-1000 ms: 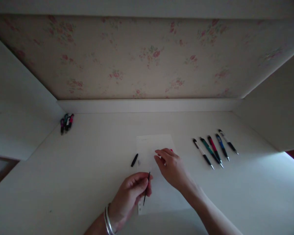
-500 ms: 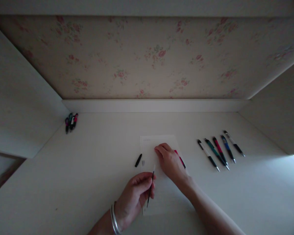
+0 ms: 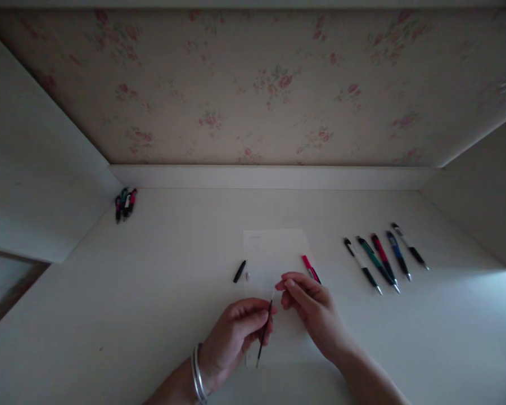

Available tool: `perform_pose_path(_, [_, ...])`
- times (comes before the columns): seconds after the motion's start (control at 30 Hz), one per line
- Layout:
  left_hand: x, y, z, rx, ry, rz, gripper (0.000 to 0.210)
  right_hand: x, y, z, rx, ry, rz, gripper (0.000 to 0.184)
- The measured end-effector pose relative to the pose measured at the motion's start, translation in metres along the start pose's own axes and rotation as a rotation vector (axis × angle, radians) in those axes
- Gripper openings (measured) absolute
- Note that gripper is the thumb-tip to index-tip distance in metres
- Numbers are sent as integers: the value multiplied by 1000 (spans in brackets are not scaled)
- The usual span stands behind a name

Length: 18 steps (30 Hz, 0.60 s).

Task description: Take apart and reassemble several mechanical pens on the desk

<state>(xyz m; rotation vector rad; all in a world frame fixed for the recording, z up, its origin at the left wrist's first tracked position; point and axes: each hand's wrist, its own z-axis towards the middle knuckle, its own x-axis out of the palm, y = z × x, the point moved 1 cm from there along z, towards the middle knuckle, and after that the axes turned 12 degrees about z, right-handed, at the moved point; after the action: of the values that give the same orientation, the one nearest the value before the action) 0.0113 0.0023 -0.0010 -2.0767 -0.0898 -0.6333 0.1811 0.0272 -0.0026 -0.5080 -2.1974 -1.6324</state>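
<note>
My left hand (image 3: 247, 326), with silver bangles at the wrist, pinches a thin dark pen refill (image 3: 261, 343) between thumb and fingers. The refill slants, its pale end up towards my right hand (image 3: 310, 306). The fingers of that hand are closed in a pinch right beside the pale end; what they hold, if anything, is too small to make out. Below both hands lies a white sheet of paper (image 3: 274, 247). A black pen grip (image 3: 239, 271) and a small silver metal piece (image 3: 248, 276) lie left of the hands. A pink and black pen barrel (image 3: 311, 269) lies at the paper's right edge.
Several pens (image 3: 379, 261) lie in a slanted row on the right of the white desk (image 3: 172, 253). Another bunch of pens (image 3: 125, 205) rests in the back left corner. White panels and a flowered back wall (image 3: 219, 90) enclose the desk.
My right hand has drawn back from the upper part of the paper towards the refill's upper end, uncovering more of the pink barrel. The left hand keeps its hold on the refill. The view has shifted slightly.
</note>
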Motion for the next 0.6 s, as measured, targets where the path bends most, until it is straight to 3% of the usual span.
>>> perform_pose_path(0.1, [1,0,-2,-9,-7,45,19,5,-1,-1,122,-13,186,27])
perform_pose_path(0.2, [0,1,-3,5,9,88,18,6,-1,-2,156,-2,244,26])
perform_pose_path(0.6, [2,-2,-5,-16,22,138,18,1,-8,-4,116,69,62,27])
